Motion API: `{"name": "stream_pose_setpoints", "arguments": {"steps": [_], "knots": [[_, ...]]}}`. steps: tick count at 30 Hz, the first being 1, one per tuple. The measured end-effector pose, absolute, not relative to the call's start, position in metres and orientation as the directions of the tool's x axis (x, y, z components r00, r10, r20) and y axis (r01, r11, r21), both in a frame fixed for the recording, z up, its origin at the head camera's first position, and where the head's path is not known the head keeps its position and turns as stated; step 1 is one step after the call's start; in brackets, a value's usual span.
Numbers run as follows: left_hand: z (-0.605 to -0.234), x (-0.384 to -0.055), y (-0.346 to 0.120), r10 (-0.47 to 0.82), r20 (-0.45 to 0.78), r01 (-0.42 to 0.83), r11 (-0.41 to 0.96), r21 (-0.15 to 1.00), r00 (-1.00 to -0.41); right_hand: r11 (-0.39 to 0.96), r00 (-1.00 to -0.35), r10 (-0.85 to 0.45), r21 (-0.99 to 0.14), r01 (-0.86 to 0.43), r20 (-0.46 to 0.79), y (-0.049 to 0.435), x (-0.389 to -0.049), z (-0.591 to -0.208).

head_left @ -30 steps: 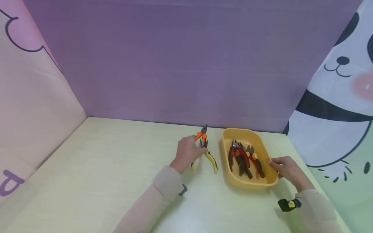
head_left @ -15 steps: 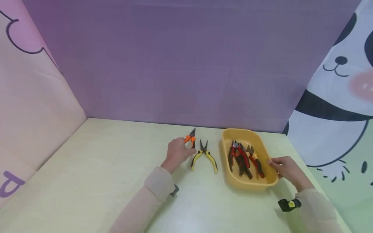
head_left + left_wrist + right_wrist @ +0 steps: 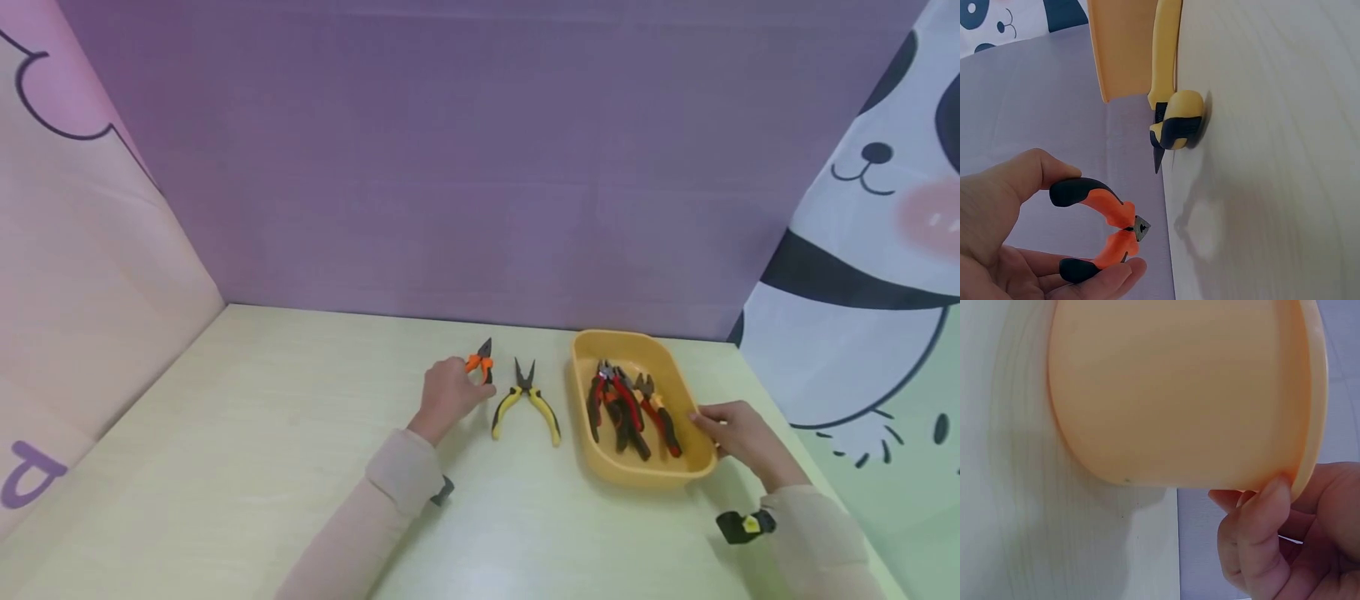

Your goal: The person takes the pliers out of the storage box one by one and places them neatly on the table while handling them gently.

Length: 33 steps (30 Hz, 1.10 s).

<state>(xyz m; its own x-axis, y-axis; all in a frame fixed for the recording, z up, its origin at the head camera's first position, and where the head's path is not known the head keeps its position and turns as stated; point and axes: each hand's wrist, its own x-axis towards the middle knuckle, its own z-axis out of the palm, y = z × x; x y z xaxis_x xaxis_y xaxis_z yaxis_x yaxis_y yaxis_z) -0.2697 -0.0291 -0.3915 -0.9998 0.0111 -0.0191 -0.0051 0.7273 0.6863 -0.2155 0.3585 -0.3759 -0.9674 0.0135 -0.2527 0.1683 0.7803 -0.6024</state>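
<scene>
My left hand [image 3: 447,396] holds orange-and-black pliers [image 3: 481,363] between thumb and fingers, jaws pointing away from me. In the left wrist view the pliers [image 3: 1124,232] hang over the table, their shadow falling on it, with their handles spread. Just right of that hand lie yellow-and-black long-nose pliers [image 3: 525,398], handles apart on the table. At the right, my right hand [image 3: 742,437] pinches the rim of a yellow plastic basket [image 3: 697,471]. Inside the basket are several pliers [image 3: 618,400] with red, black and orange handles. The right wrist view shows fingers [image 3: 1266,509] at the basket's rim.
The pale wooden table [image 3: 300,433] ends at a purple backdrop [image 3: 450,167] behind. A printed panda panel [image 3: 862,333] stands along the right side, close to my right hand. A pinkish panel [image 3: 90,250] borders the left.
My left hand has moved left and slightly lower with the orange pliers, away from above the yellow pliers, which now show fully. The right hand and basket have stayed put.
</scene>
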Motion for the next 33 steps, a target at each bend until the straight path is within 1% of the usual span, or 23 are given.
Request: {"name": "stream_pose_setpoints", "arguments": {"steps": [6,14,18,21,27,33], "knots": [[-0.396,-0.271,-0.031,-0.001,-0.038,-0.026,0.741,0.671,-0.999,0.784,-0.968,0.012,-0.599,0.166,-0.251,0.358,-0.215,-0.376],[-0.401,-0.271,-0.036,0.009,-0.023,-0.009,0.742,0.671,-1.0,0.787,-0.965,0.024,-0.59,0.18,-0.262,0.357,-0.215,-0.374],[-0.401,-0.271,-0.036,0.008,-0.039,-0.02,0.747,0.665,-0.999,0.785,-0.964,0.026,-0.591,0.184,-0.266,0.356,-0.216,-0.373],[-0.403,-0.273,-0.035,0.016,-0.045,-0.016,0.775,0.632,-0.999,0.785,-0.963,0.028,-0.591,0.187,-0.267,0.356,-0.216,-0.373],[-0.404,-0.274,-0.034,0.07,-0.022,0.049,0.862,0.505,-0.997,0.789,-0.959,0.037,-0.581,0.201,-0.281,0.354,-0.217,-0.373],[-0.401,-0.27,-0.034,0.113,-0.054,0.079,0.897,0.434,-0.992,0.789,-0.96,0.034,-0.582,0.195,-0.277,0.355,-0.216,-0.372]]}}
